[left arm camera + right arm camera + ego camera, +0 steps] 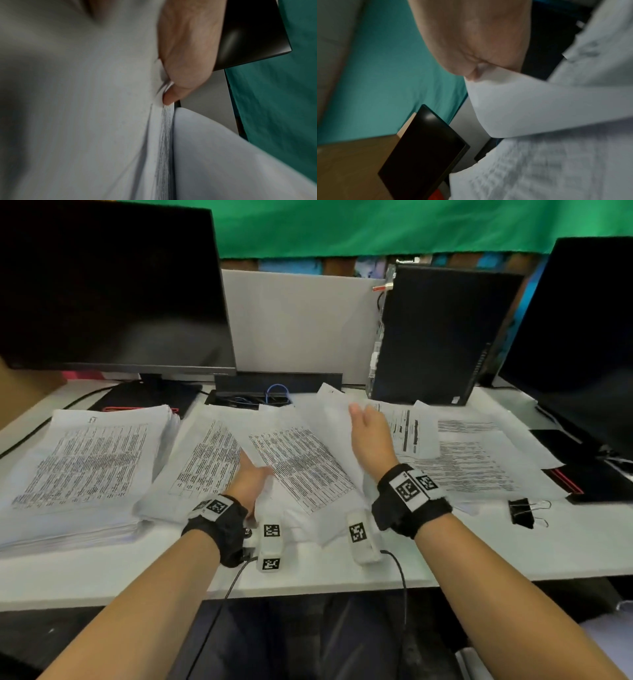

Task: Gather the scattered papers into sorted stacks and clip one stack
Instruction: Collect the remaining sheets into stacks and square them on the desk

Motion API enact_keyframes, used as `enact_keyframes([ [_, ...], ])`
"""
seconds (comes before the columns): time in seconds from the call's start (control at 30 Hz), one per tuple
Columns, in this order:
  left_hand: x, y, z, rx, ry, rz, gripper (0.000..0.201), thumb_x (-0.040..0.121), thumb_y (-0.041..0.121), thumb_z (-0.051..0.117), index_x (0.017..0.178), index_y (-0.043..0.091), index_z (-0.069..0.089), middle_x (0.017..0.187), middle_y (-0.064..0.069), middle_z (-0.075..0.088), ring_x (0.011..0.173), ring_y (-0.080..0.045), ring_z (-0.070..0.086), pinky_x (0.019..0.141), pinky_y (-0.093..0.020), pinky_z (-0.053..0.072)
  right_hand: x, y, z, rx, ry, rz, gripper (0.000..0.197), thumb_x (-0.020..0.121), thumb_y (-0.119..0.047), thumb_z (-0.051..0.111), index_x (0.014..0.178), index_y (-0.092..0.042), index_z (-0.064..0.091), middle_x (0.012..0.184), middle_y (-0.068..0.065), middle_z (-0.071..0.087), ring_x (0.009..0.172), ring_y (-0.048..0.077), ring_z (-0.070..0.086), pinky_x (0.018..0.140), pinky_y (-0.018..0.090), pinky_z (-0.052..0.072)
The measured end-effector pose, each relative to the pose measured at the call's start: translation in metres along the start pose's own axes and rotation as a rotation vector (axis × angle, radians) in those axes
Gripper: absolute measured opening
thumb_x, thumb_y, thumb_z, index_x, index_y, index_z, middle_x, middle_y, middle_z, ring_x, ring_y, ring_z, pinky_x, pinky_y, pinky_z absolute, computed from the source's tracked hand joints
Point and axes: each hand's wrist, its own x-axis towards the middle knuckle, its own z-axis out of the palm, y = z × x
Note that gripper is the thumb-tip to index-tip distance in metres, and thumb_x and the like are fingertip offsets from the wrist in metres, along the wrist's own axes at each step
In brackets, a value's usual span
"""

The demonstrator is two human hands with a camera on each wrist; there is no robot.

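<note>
Both hands grip the middle bunch of papers [301, 460], left hand [251, 477] at 7 o'clock, right hand [371, 436] at 2 o'clock, while the big stack [85, 460] waits at 9 o'clock, nearer the left.

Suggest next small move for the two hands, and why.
Probably bring both hands together to square the lifted sheets. The left hand pinches a sheaf's edge, the right hand holds up a curled sheet, and loose pages lie spread. The binder clip lies untouched.

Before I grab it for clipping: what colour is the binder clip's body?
Black binder clip, silver wire handles; head view.
</note>
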Motion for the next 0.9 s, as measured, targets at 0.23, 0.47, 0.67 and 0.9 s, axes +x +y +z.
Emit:
enact_keyframes([
  [0.23,0.001,-0.004,0.000,0.061,0.045,-0.012,0.032,0.102,0.024,0.037,0.133,0.015,0.038,0.098,-0.010,0.057,0.083,-0.026,0.058,0.062,-0.034,0.049,-0.012,-0.031,-0.025,-0.429,-0.291,-0.697,0.031,0.099,-0.005,0.047,0.124,-0.008,0.065,0.115,0.001,0.066,0.094,0.014,0.056,0.087,0.025,0.046],
  [0.47,0.004,0.000,0.004,-0.071,0.055,-0.107,0.037,0.103,0.031,0.033,0.086,0.008,0.057,0.084,-0.016,0.064,0.072,-0.025,0.062,0.061,-0.027,0.055,-0.042,0.010,-0.029,-0.476,-0.771,-0.432,0.037,0.103,-0.017,0.045,0.132,-0.036,0.057,0.131,-0.010,0.062,0.091,0.009,0.065,0.082,0.023,0.054],
  [0.67,0.008,-0.002,0.007,-0.199,-0.040,-0.080,0.054,0.087,0.053,0.056,0.122,0.012,0.061,0.112,-0.011,0.070,0.103,-0.030,0.067,0.092,-0.045,0.051,-0.026,0.031,-0.048,-0.213,-0.949,-0.125,0.064,0.082,-0.066,0.055,0.142,-0.054,0.036,0.154,-0.016,0.035,0.139,0.006,0.036,0.114,0.033,0.030],
  [0.9,0.010,-0.006,0.006,-0.041,-0.053,-0.031,0.027,0.085,-0.002,0.062,0.109,0.010,0.059,0.107,-0.019,0.067,0.097,-0.038,0.066,0.086,-0.053,0.053,0.094,0.124,-0.102,-0.350,0.079,0.698,0.092,0.069,-0.038,0.075,0.147,-0.010,0.035,0.144,0.017,0.047,0.124,0.039,0.051,0.105,0.050,0.044],
])
